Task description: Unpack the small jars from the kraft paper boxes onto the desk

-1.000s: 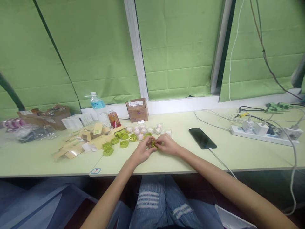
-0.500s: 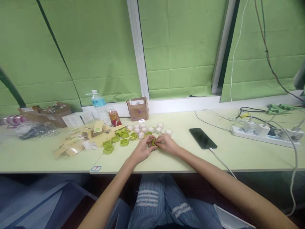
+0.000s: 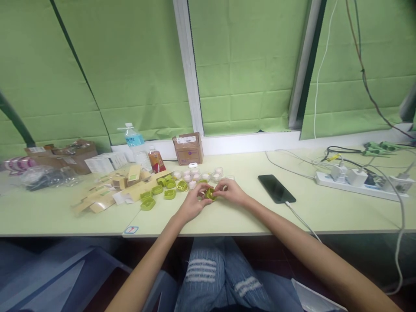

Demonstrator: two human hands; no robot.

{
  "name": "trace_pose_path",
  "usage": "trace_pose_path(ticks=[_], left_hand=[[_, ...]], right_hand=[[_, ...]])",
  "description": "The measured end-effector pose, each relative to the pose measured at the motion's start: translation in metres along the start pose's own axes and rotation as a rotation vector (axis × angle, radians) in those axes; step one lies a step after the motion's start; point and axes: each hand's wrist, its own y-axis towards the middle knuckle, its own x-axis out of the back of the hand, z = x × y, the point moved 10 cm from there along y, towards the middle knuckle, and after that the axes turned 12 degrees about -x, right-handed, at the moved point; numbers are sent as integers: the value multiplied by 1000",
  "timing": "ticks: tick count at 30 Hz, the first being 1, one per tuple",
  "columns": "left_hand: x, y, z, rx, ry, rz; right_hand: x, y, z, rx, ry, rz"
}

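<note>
Between my two hands is a small olive-green case (image 3: 210, 194), its hollow side turned up towards me. My left hand (image 3: 195, 202) grips it from the left with thumb and fingers. My right hand (image 3: 229, 192) pinches at its right side, fingertips at the rim; whether they hold something small inside is too fine to tell. Several similar green cases (image 3: 169, 194) lie on the table to the left of my hands. Just behind them stand several small clear round containers (image 3: 216, 176) with pale contents, and a white earbud case (image 3: 193, 165).
A heap of flattened tan cardboard packaging (image 3: 107, 195) spreads out on the left. Behind it are a water bottle (image 3: 134, 138), a brown drink bottle (image 3: 156, 159) and a cardboard box (image 3: 187, 149). On the right lie a phone (image 3: 277, 188) with its cable and a white power strip (image 3: 360, 185).
The green case has turned so more of its hollow inside shows. My right hand has shifted slightly right and its fingers have lifted a little; the left has barely moved.
</note>
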Motion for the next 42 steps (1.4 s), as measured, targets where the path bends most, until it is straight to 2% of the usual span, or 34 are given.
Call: trace_pose_path(ticks=[3, 6, 10, 15, 34, 42], left_hand=[[-1, 0, 0, -4, -11, 1], [-1, 0, 0, -2, -23, 4], [-1, -1, -1, 2, -27, 2], [-3, 0, -3, 1, -41, 14], [-8, 0, -5, -10, -47, 27], [-7, 0, -2, 6, -94, 6]], right_hand=[[-2, 4, -17, -129, 161, 31], [-12, 3, -22, -216, 256, 143], [-20, -5, -6, -164, 261, 270], [-25, -9, 3, -164, 302, 343], [-24, -1, -16, -245, 290, 227], [-22, -3, -11, -271, 251, 321]])
